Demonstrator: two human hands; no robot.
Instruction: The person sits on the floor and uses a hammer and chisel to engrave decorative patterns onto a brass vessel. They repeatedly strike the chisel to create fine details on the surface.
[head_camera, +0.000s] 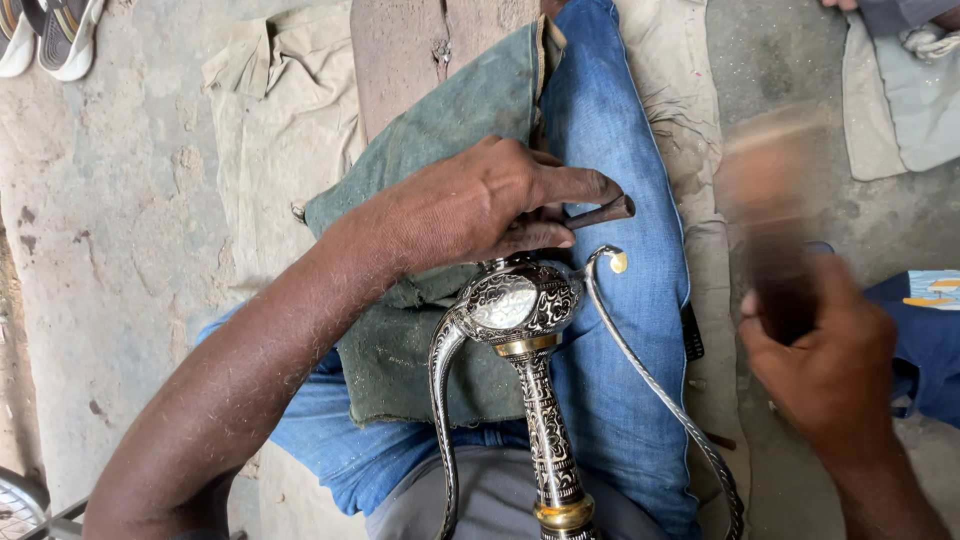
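Engraving looks mostly done on the ornate metal vessel (520, 305); left hand (480, 205) pinches a small punch (600, 213), right hand (825, 365) clenches a blurred mallet (775, 230).

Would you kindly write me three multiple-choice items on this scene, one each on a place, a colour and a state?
1. Where does the ornate engraved black-and-silver metal vessel rest?
A. on a wooden bench
B. on the green cloth pad over the lap in blue jeans
C. on bare floor

2. What colour are the bands on the vessel's stem?
A. brass-gold
B. red
C. blue

3. How does the right hand appear?
A. flat on the floor
B. holding a motion-blurred brown wooden tool
C. empty and open

Answers: 1 B, the vessel lies on the pad beneath the left hand. 2 A, the rings look golden. 3 B, the grip closes around the blurred tool.
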